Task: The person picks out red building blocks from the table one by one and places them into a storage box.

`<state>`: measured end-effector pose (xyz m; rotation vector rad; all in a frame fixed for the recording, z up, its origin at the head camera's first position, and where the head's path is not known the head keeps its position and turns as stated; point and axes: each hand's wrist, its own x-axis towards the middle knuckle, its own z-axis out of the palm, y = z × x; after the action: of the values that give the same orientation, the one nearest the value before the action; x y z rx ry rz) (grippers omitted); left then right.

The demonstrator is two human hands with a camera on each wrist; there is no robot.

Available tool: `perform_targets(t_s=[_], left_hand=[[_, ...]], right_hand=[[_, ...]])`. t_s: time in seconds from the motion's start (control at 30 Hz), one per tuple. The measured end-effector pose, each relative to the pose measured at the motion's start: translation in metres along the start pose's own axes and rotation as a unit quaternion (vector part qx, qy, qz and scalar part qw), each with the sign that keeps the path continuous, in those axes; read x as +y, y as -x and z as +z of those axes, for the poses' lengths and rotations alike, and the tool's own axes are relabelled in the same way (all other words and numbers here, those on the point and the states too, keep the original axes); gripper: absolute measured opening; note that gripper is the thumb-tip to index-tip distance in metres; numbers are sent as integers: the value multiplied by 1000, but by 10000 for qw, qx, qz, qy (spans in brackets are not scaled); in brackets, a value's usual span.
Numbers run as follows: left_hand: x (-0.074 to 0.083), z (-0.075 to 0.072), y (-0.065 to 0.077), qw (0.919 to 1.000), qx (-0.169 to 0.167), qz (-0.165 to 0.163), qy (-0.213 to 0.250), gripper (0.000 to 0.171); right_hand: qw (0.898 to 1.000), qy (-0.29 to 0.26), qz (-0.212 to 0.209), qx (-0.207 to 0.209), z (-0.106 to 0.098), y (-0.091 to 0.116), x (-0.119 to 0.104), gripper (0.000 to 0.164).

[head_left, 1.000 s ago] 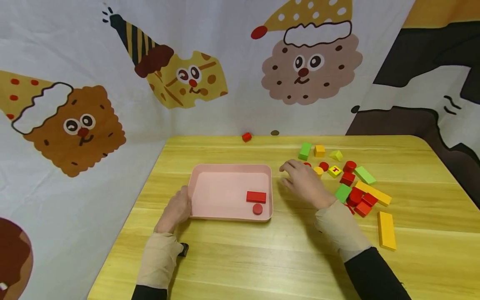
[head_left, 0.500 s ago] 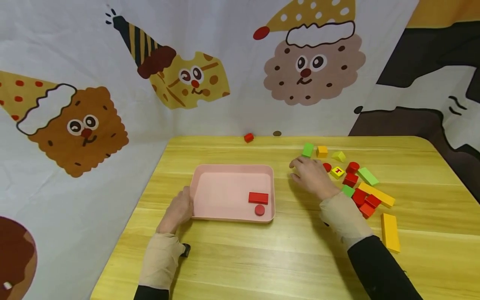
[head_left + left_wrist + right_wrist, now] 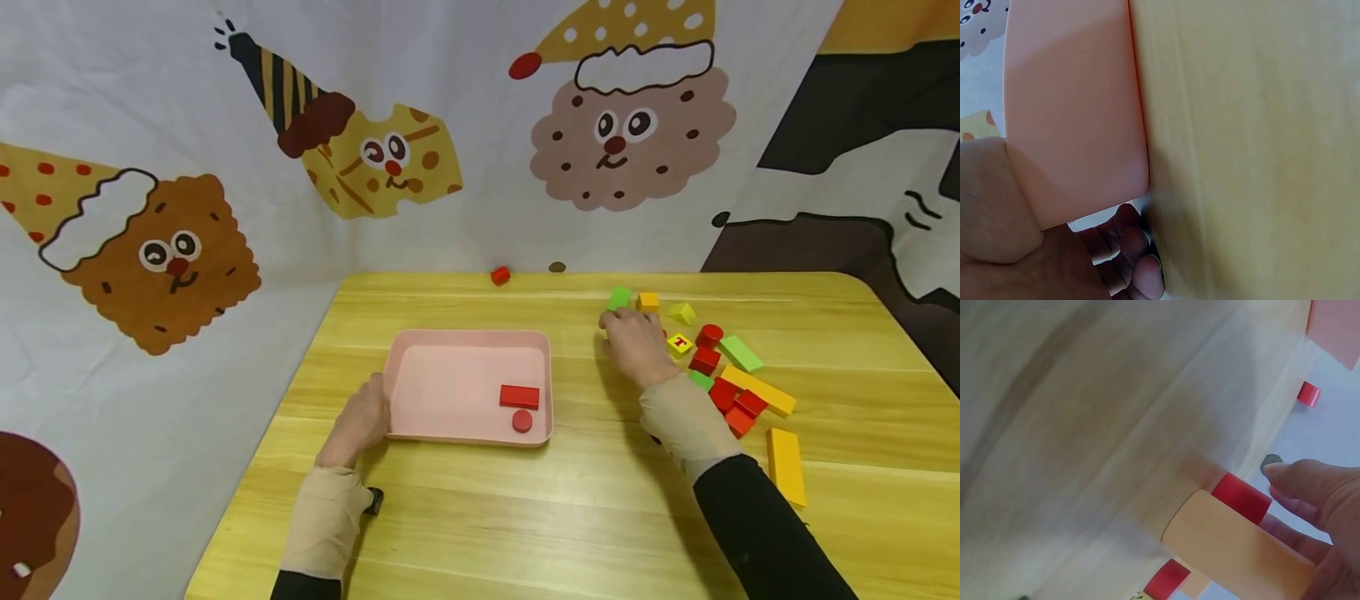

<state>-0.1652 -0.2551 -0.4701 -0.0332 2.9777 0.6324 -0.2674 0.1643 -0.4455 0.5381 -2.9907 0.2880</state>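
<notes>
My left hand (image 3: 362, 417) grips the left side of a shallow pink tray (image 3: 465, 335), its thumb at the rim and fingers curled by the outer wall in the left wrist view. In the tray lie a red rectangular block (image 3: 519, 397) and a red disc (image 3: 522, 421). My right hand (image 3: 637, 343) reaches over blocks right of the tray, in front of a green block (image 3: 619, 297). The right wrist view shows its thumb and fingers apart, close to a red cylinder (image 3: 1241, 499) and an orange cylinder (image 3: 1235, 544); contact with them is unclear.
Right of the hand lie several blocks, among them a yellow block marked T (image 3: 680, 345), a long yellow block (image 3: 759, 390) and another yellow block (image 3: 786, 467). A small red block (image 3: 500, 275) sits at the table's back edge, before a printed curtain (image 3: 480, 233).
My right hand has moved right and slightly farther back, over the blocks near the green one. My left hand keeps its place on the tray. The view has shifted slightly.
</notes>
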Motion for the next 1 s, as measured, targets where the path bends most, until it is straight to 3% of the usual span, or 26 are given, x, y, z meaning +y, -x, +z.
perform_targets(t_s=[0.23,0.4,0.7,1.0], left_hand=[[-1,1,-1,10000,-13,54,-55,28],[-1,2,-1,9998,81,153,-65,25],[-1,2,-1,9998,80,139,-127,24],[-1,1,0,9996,138,205,-113,22]], right_hand=[[9996,11,213,-171,2,-3,5,24],[9996,143,187,-178,5,-3,9,18],[9988,308,207,-310,4,-3,10,23],[9991,182,145,-368,1,-4,11,19]])
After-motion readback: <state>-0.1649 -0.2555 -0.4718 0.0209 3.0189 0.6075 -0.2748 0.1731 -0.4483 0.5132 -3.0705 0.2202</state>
